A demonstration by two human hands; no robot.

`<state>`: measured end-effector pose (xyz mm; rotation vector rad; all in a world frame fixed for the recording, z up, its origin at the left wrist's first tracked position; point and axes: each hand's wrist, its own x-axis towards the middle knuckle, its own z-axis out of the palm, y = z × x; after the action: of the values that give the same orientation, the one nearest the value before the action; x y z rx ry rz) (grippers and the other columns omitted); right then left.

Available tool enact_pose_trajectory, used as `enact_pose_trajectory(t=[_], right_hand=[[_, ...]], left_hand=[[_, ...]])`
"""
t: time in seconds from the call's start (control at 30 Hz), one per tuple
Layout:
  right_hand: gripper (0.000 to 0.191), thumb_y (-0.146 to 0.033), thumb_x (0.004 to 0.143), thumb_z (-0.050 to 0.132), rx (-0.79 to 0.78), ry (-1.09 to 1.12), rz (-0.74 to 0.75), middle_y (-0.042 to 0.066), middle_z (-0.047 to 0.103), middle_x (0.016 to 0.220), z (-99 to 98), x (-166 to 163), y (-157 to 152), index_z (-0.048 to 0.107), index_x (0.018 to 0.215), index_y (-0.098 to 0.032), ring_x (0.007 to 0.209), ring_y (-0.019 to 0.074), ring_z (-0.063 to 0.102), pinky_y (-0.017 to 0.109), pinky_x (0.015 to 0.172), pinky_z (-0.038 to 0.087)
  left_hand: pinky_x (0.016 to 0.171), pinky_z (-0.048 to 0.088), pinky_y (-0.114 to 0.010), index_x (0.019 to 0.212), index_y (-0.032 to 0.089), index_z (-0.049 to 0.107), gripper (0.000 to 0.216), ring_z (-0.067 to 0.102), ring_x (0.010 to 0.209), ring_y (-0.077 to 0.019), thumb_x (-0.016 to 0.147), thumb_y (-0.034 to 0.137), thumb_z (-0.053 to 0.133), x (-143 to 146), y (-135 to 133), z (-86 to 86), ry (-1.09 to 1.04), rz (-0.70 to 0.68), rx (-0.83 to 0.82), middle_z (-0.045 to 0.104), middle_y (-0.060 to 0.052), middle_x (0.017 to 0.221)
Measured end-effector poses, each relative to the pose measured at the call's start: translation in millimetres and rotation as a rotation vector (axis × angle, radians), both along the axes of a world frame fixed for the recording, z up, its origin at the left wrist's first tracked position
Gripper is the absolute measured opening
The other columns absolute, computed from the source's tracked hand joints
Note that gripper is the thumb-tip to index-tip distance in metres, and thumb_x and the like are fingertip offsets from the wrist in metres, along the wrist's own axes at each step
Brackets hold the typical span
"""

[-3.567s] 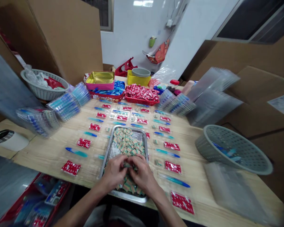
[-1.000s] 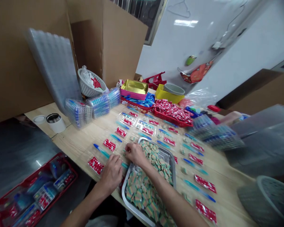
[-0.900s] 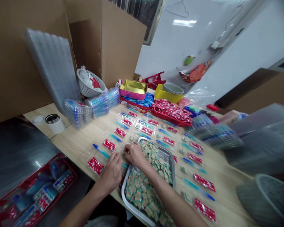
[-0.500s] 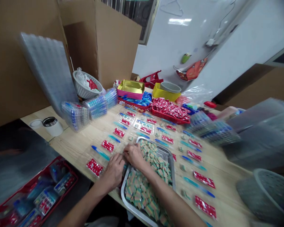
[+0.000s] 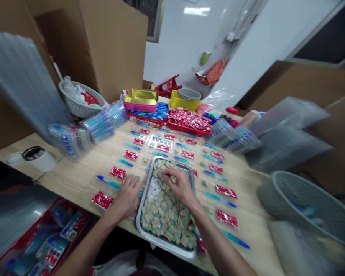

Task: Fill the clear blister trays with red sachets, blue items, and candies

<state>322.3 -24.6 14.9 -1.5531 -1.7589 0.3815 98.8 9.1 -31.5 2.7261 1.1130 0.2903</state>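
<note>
My right hand (image 5: 178, 184) is over the far half of a metal tray (image 5: 140, 209), thumb and fingertips drawn together in a pinch. What sits between them is too small to make out. The tray holds many small tan-and-green striped blocks (image 5: 168, 218) that look like erasers, with a pale bare patch of tray floor left of the hand. My left hand (image 5: 128, 195) rests on the table just left of the tray, fingers stretched forward over clear plastic packaging. Near it lie a blue pen (image 5: 107, 181) and red polka-dot packets (image 5: 102, 199).
Rows of pens and red packets in clear plastic spread across the table (image 5: 247, 184). Behind are a red tray of packets (image 5: 189, 124) and a pink tin (image 5: 140, 101). A grey basket (image 5: 293, 191) stands right; a red crate (image 5: 83, 222) of filled packs sits low left.
My right hand has left the spot beside my left hand and moved right, over the blocks. My left hand stays by the tray's left edge, its fingers now straighter. The view has shifted right.
</note>
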Motion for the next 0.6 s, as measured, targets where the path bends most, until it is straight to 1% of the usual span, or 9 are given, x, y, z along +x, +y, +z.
enact_pose_trajectory(t=[0.1,0.17,0.27,0.37,0.4,0.47,0.53,0.6], right_hand=[[0.013,-0.017,0.085,0.053,-0.026,0.032,-0.036,0.004,0.066,0.079,7.0,14,-29,0.065,0.08,-0.019,0.078,0.0189,0.06,0.033,0.077,0.041],[0.015,-0.016,0.086,0.052,-0.083,0.007,-0.038,0.003,0.066,0.08,5.3,18,-48,0.065,0.08,-0.02,0.079,0.0187,0.06,0.034,0.08,0.041],[0.015,-0.013,0.085,0.054,-0.165,-0.083,-0.035,0.003,0.065,0.086,-3.2,15,-69,0.066,0.086,-0.02,0.085,0.0192,0.059,0.037,0.085,0.038],[0.021,-0.01,0.087,0.051,-0.175,-0.241,-0.018,0.005,0.062,0.09,-10.8,7,-77,0.066,0.097,-0.022,0.089,0.0204,0.055,0.039,0.086,0.035],[0.023,-0.01,0.087,0.05,-0.17,-0.301,-0.008,0.005,0.061,0.09,-12.0,4,-77,0.066,0.097,-0.022,0.089,0.0208,0.053,0.039,0.087,0.034],[0.022,-0.008,0.087,0.048,-0.161,-0.385,0.003,0.006,0.06,0.088,-12.5,1,-77,0.066,0.088,-0.02,0.087,0.021,0.052,0.04,0.087,0.033],[0.02,-0.005,0.084,0.049,-0.167,-0.378,0.009,0.005,0.061,0.085,-11.2,2,-76,0.064,0.08,-0.018,0.086,0.0204,0.052,0.04,0.088,0.032],[0.02,-0.003,0.082,0.05,-0.191,-0.294,0.019,0.004,0.062,0.082,-9.5,5,-77,0.062,0.077,-0.018,0.084,0.0192,0.054,0.039,0.089,0.032]], left_hand=[[0.104,0.033,-0.051,0.103,0.009,0.06,0.029,0.042,0.117,-0.0335,0.08,0.008,0.042,4,1,2.3,-0.015,-0.013,0.026,0.061,-0.015,0.112],[0.101,0.036,-0.049,0.098,0.01,0.061,0.025,0.044,0.114,-0.0316,0.083,0.009,0.04,12,-2,6.7,-0.064,-0.019,0.03,0.062,-0.014,0.107],[0.092,0.042,-0.043,0.087,0.015,0.061,0.022,0.049,0.1,-0.0261,0.085,0.01,0.039,30,-15,16.6,-0.139,-0.095,-0.069,0.062,-0.009,0.096],[0.086,0.043,-0.04,0.086,0.016,0.062,0.021,0.05,0.093,-0.0236,0.087,0.014,0.041,49,-30,23.9,-0.131,-0.151,-0.187,0.06,-0.007,0.089],[0.085,0.043,-0.04,0.088,0.016,0.063,0.021,0.049,0.093,-0.024,0.087,0.014,0.041,54,-33,25.0,-0.106,-0.151,-0.208,0.06,-0.007,0.09],[0.084,0.043,-0.04,0.091,0.017,0.063,0.022,0.049,0.094,-0.0247,0.087,0.014,0.041,59,-36,25.5,-0.052,-0.138,-0.236,0.059,-0.008,0.092],[0.085,0.042,-0.039,0.094,0.017,0.062,0.022,0.049,0.095,-0.0244,0.086,0.013,0.041,61,-36,24.7,-0.027,-0.126,-0.259,0.059,-0.008,0.095],[0.087,0.041,-0.039,0.097,0.017,0.059,0.022,0.049,0.097,-0.024,0.086,0.014,0.041,62,-34,23.5,-0.031,-0.119,-0.274,0.058,-0.008,0.098]])
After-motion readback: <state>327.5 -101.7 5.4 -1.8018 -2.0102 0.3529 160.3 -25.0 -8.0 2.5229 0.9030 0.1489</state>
